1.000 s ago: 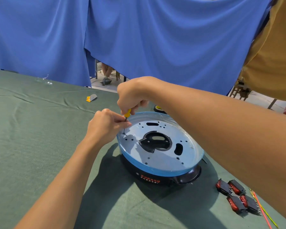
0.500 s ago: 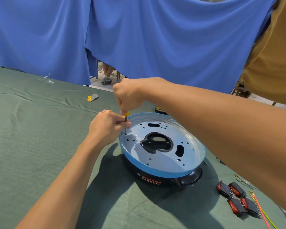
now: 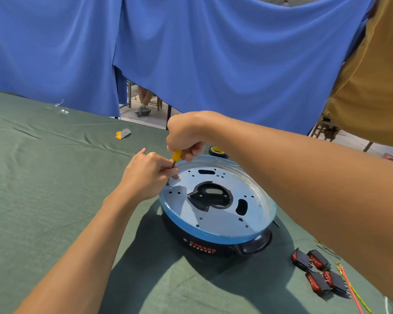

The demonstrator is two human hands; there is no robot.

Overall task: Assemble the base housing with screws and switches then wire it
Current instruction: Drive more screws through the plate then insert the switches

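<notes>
One base housing (image 3: 216, 223) sits on one bench (image 3: 43, 189), worked by two hands, the left hand (image 3: 145, 175) and the right hand (image 3: 186, 134), with one screwdriver (image 3: 177, 155). Nearby lie four red switches (image 3: 318, 260) and two wires (image 3: 351, 288), one red, one yellow-green. Beyond are one tape roll (image 3: 217, 151) and one yellow-grey scrap (image 3: 123, 133).

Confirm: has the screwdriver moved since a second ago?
No. The screwdriver stays in the same far-left hole of the base housing, left of the tape roll.

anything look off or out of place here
Nothing looks damaged or spilled. The screwdriver, gripped by the right hand, leans a little rather than standing straight on the base housing, while the left hand pinches its shaft. A small yellow scrap lies stray on the cloth beyond.
</notes>
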